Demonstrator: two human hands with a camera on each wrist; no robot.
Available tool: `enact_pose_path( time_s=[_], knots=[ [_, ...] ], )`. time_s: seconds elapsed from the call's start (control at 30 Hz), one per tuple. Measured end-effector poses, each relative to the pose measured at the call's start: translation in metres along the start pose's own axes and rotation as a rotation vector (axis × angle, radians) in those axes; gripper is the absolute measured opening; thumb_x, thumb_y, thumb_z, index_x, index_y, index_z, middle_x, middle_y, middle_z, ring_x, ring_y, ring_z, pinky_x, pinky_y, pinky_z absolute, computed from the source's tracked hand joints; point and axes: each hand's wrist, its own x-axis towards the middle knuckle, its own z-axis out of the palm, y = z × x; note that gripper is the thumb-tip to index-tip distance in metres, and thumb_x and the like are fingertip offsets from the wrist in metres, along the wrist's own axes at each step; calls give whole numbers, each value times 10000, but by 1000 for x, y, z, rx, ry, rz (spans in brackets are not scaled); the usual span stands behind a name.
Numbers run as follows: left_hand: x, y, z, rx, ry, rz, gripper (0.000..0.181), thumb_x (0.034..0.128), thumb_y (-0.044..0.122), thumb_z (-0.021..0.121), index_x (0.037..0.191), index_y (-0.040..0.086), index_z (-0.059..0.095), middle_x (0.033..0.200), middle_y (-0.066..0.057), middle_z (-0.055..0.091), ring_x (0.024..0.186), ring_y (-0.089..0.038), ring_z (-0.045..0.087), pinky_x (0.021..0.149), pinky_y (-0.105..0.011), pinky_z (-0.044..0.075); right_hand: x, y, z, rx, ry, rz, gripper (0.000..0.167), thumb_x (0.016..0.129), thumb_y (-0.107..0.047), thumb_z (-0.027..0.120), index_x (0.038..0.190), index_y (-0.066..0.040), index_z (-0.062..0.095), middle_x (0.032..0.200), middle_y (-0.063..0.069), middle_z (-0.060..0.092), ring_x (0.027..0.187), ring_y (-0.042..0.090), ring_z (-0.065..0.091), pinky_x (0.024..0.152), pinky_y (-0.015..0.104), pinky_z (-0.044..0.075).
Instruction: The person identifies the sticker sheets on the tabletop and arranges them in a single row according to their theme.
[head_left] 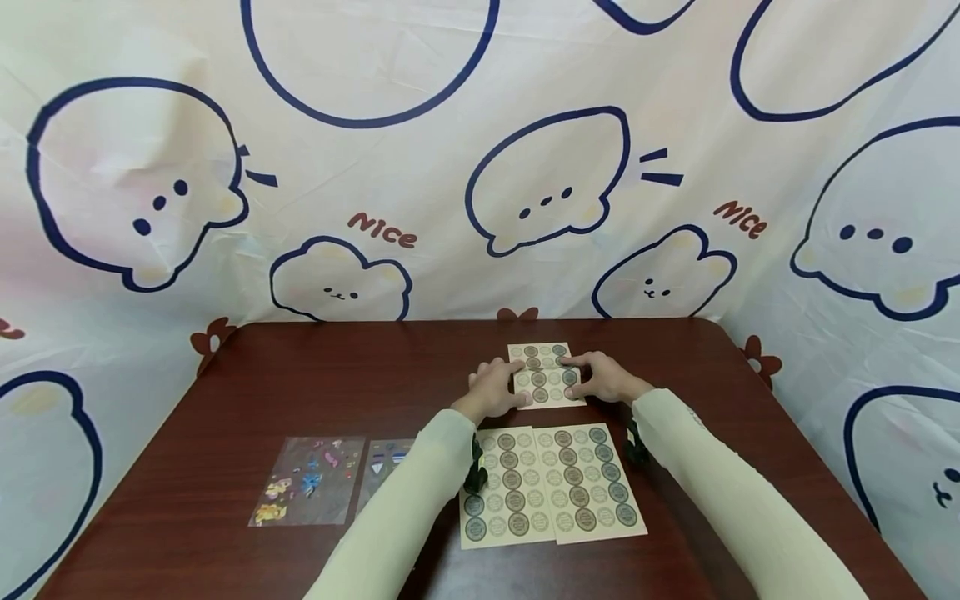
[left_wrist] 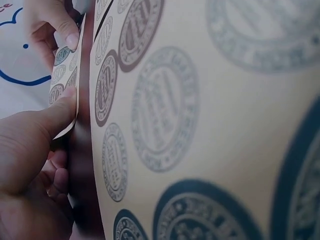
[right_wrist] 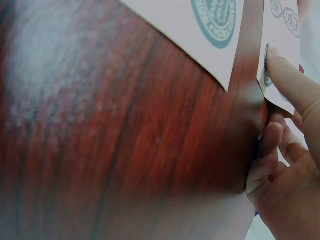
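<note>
Both hands are at a cream sheet of round stickers [head_left: 545, 377] near the back of the table, one at each side edge. The left hand [head_left: 492, 390] pinches its left edge, the thumb [left_wrist: 62, 112] on top and fingers beneath. On the opposite edge the right hand [head_left: 606, 380] grips the sheet between thumb [right_wrist: 287, 75] and curled fingers. A line runs across the sheet's middle; whether it is a fold or a seam I cannot tell. Closer to the person lie two larger sticker sheets [head_left: 545, 479], side by side and touching, printed with rows of brown, grey and pale circles.
Left of the sheets lies a clear plastic sheet [head_left: 311, 483] with small colourful stickers. A second clear sheet [head_left: 381, 462] beside it is partly covered by the left sleeve [head_left: 408, 512]. Printed cloth [head_left: 442, 183] hangs behind and beside the brown table [head_left: 360, 367].
</note>
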Motion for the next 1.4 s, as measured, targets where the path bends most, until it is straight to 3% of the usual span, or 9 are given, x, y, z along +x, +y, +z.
enact_pose_path(
  time_s=[0.33, 0.97, 1.4],
  knots=[
    [0, 2, 5, 27, 3, -19, 658, 952, 356, 707, 1540, 226, 443, 1401, -112, 520, 1149, -284, 456, 860, -391, 285, -2, 1, 2, 4, -7, 14, 708, 866, -169, 807, 1499, -113, 496, 1491, 237, 485, 1355, 407, 469, 1165, 575, 338],
    [-3, 0, 4, -42, 22, -7, 688, 937, 315, 735, 1544, 190, 437, 1388, -120, 527, 1173, -283, 453, 884, -399, 276, 0, 2, 4, 22, -22, 19, 737, 864, -175, 807, 1518, -125, 471, 1369, 205, 539, 1132, 287, 540, 1072, 494, 417],
    [-4, -3, 3, -48, 20, 16, 732, 918, 325, 757, 1550, 171, 422, 1363, -112, 528, 1135, -261, 443, 874, -387, 266, 0, 2, 1, 11, -47, -9, 754, 871, -173, 802, 1533, -118, 445, 1378, 184, 539, 1159, 272, 531, 1096, 505, 405]
  ],
)
